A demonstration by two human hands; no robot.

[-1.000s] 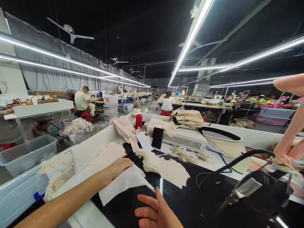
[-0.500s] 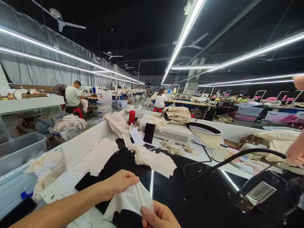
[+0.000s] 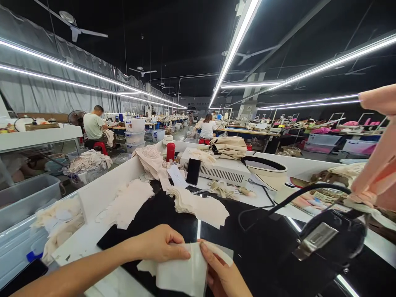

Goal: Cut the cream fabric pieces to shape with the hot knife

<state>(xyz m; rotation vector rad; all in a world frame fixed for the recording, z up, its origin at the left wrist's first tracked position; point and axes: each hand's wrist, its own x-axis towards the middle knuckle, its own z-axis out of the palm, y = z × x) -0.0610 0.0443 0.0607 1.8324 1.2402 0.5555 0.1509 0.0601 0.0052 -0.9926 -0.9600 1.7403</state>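
The far back wall [image 3: 202,102] carries a row of lettering, too faint and distant to read. Nearer, the stacked plastic boxes [image 3: 135,132] show a small coloured mark on the top one, too small to make out. The counter [image 3: 262,247] has a black top with white borders. On its far side sits a white vented unit [image 3: 227,175] with no readable name on the side that shows, and beside it to the right lies a cream visor [image 3: 269,175]. A stack of cream fabric pieces [image 3: 201,206] lies beyond the hands, apart from them.

The white cloth piece [image 3: 177,274] is over the near part of the counter, held between both hands. The left grip [image 3: 161,243] pinches its upper edge, thumb on top. The right grip [image 3: 225,268] is closed on the right side, thumb at the upper edge, with a pale flap sticking out past it. Half a second ago the piece slanted down to a lower right hand; now the hands are nearly level and the cloth hangs flatter, while the stack lies as it did.

Smaller still, a dark phone [image 3: 193,171] leans near a white slip [image 3: 177,176], whose faint writing is illegible.
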